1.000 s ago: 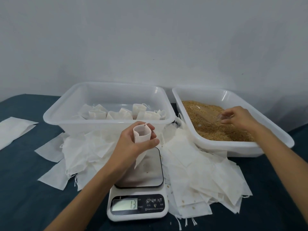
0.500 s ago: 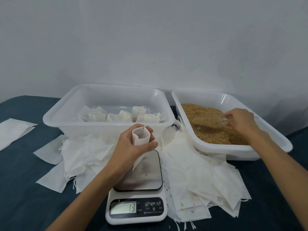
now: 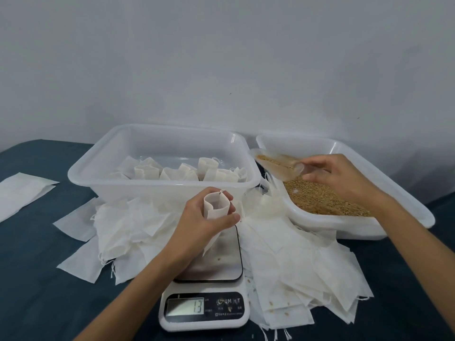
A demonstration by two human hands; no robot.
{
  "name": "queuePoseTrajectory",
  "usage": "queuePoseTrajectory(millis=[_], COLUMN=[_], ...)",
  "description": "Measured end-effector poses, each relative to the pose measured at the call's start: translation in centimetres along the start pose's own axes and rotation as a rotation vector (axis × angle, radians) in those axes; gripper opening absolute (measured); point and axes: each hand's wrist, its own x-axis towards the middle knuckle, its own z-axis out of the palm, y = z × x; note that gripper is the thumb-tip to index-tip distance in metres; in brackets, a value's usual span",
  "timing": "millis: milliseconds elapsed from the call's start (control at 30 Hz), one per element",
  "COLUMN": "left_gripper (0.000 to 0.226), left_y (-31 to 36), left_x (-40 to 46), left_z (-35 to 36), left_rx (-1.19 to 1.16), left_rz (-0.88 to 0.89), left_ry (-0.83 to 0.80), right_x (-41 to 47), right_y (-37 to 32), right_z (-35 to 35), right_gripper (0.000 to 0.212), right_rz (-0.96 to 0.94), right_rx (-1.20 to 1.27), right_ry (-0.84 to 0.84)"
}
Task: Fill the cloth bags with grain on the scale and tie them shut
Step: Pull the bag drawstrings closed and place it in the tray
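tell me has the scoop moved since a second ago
Yes. The scoop, held by the right hand, has risen out of the grain and swung left over the grain tub's left rim.

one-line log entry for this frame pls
left hand: holds open white cloth bag above scale | right hand: holds clear plastic scoop with grain, over grain tub | display: 13

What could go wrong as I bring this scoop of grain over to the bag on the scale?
The clear scoop in your right hand looks full and hangs over the gap between the two tubs, so grain could spill onto the empty bags below. The bag your left hand holds open has a narrow mouth, so pouring may miss onto the scale. Your hand's hold on the bag might also skew the reading.
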Motion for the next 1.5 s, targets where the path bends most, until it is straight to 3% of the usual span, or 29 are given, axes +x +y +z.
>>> queuePoseTrajectory(millis=[67, 300, 700, 1133, 1500], left_gripper=[0.030, 0.040, 0.026, 0.042, 0.035], left_y=[0.1, -0.1, 0.1, 0.3, 0.4], left_x=[0.0, -0.1, -0.2, -0.3, -0.4], left_z=[0.1, 0.2, 0.1, 0.2, 0.2], left_rx=[0.015, 0.086, 0.053, 0.004, -0.021], left_rz=[-0.005, -0.036, -0.061, -0.078, -0.083], left_ry=[0.006, 0.046, -0.014, -0.019, -0.032], right_x=[-0.5, -1.8, -1.4, -1.6, -1.7], right_y=[-2.4, -7.2, -9.4, -10.4, -10.3], right_z=[0.6, 1.2, 0.2, 0.3, 0.4], right_gripper=[0.036, 0.037, 0.039, 0.041, 0.041], right_rz=[-0.060, -0.202, -0.311, -0.393, -0.411], right_rx=[0.024, -0.242, -0.623, -0.740, -0.740], right_ry=[-0.057, -0.060, -0.050, -0.075, -0.069])
